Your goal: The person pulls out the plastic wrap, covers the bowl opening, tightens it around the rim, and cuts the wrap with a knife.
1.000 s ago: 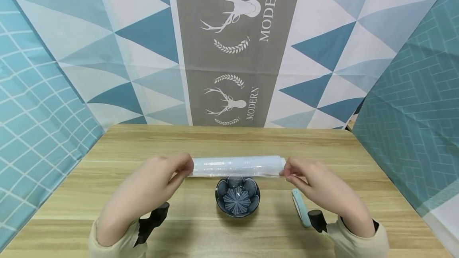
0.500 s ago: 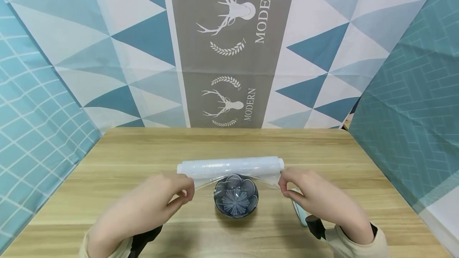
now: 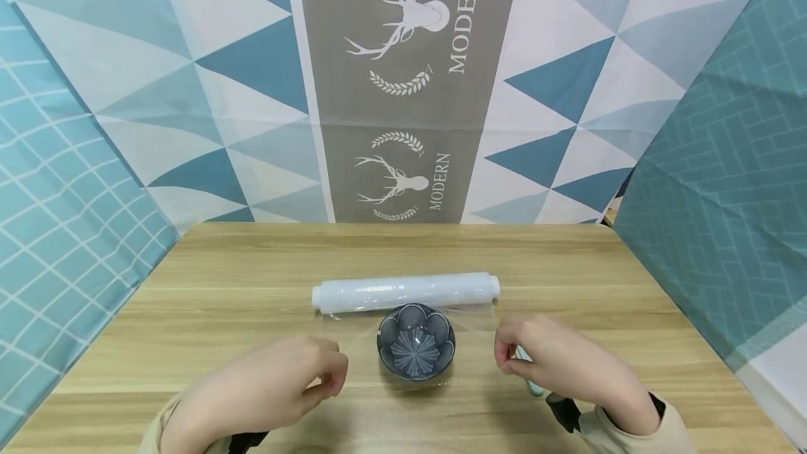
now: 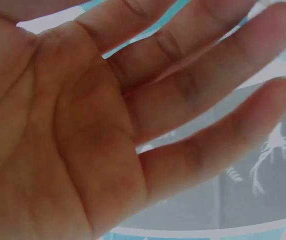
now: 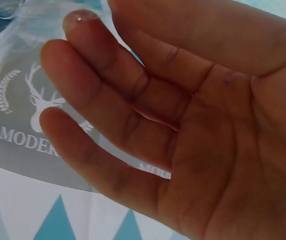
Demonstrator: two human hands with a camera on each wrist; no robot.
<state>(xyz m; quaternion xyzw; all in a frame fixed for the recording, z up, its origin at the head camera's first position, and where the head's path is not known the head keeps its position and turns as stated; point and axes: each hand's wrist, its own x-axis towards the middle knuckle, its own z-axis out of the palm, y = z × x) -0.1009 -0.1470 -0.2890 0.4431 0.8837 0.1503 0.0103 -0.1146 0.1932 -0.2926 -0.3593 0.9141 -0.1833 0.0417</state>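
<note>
A roll of plastic wrap (image 3: 406, 291) lies crosswise just behind a dark blue, petal-patterned bowl (image 3: 416, 352). Clear film (image 3: 474, 321) comes off the roll toward me and spreads over the bowl. My left hand (image 3: 293, 380) pinches the film's edge at the bowl's left, between thumb and index finger. At the right, my right hand (image 3: 551, 356) pinches the other corner the same way. The right wrist view shows crinkled film (image 5: 30, 30) beyond the fingertips. In the left wrist view, the last three fingers (image 4: 183, 95) stretch out loosely.
A slim light-blue tool (image 3: 535, 389) lies on the wooden table (image 3: 252, 258), mostly hidden under my right hand. Patterned cloth (image 3: 391, 90) hangs behind the table, with teal cloth (image 3: 712, 181) at the right side.
Both hands have drawn the film from the roll toward me, over the bowl. The roll has stayed behind the bowl, and its left end has come into sight.
</note>
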